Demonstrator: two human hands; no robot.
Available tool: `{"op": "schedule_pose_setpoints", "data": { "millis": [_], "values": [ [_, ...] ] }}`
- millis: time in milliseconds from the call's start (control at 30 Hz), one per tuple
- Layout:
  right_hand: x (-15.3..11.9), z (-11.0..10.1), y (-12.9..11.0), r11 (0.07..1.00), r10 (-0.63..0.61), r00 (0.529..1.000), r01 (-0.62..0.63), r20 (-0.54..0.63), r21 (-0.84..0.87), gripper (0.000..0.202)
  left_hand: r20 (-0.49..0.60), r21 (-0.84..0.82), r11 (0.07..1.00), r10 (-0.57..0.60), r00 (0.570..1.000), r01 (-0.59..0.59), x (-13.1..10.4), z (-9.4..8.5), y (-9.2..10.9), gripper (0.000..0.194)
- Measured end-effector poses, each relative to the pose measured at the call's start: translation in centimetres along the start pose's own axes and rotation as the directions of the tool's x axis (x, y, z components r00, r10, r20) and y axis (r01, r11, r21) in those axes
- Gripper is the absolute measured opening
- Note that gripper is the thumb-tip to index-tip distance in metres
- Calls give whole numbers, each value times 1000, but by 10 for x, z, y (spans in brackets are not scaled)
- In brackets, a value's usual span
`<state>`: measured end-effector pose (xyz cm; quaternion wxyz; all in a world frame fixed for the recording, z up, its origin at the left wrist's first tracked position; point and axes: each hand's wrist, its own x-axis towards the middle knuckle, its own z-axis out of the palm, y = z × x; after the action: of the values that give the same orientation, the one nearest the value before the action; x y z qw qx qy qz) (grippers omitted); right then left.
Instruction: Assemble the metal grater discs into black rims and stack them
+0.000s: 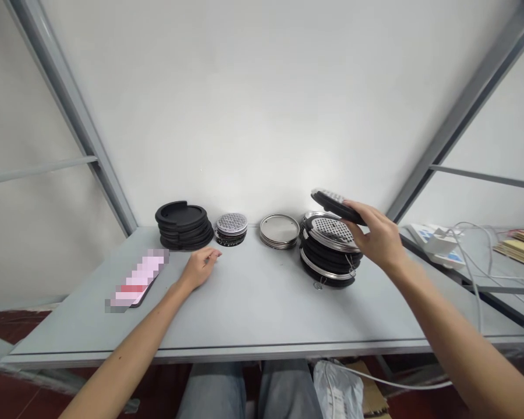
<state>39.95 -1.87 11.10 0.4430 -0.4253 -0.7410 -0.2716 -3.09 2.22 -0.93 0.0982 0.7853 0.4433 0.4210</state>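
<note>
My right hand (378, 235) grips a black-rimmed disc (338, 206) by its near right edge, tilted in the air. A light, patterned plate, perhaps a grater insert, shows on the disc's upper face. Just below it stands a stack (329, 256) of black rings and shiny metal discs, topped by a perforated metal plate (334, 228); small wire loops stick out at its side. My left hand (199, 269) rests on the table with curled fingers and nothing visible in them. Nearest to it are small round grater plates (231, 223), piled up, and several stacked black rings (184, 230).
Shallow metal discs (280, 228) are stacked by the wall, mid-table. A phone (142, 282) with a blurred screen lies at the left. Grey frame posts (70, 99) bound both sides. White cables (474, 285) and a white box (441, 241) sit beyond the right edge.
</note>
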Motion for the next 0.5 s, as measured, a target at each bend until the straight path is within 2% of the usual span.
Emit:
{"op": "schedule_pose_setpoints", "data": {
  "millis": [67, 167, 367, 500],
  "values": [
    [-9, 2, 16, 999, -8, 998, 10, 57, -40, 36, 7, 3, 1000, -7, 1000, 7, 0, -1, 1, 40],
    [-22, 4, 25, 997, -2, 994, 11, 107, -77, 35, 21, 2, 1000, -16, 1000, 16, 0, -1, 2, 40],
    [-31, 2, 16, 1000, -23, 989, 26, 148, -17, 36, 40, -15, 999, -31, 999, 32, 0, 0, 3, 41],
    [-31, 1, 13, 999, 28, 988, -33, 153, 28, 37, 56, -14, 999, -41, 998, 42, -1, 1, 2, 41]
  ]
}}
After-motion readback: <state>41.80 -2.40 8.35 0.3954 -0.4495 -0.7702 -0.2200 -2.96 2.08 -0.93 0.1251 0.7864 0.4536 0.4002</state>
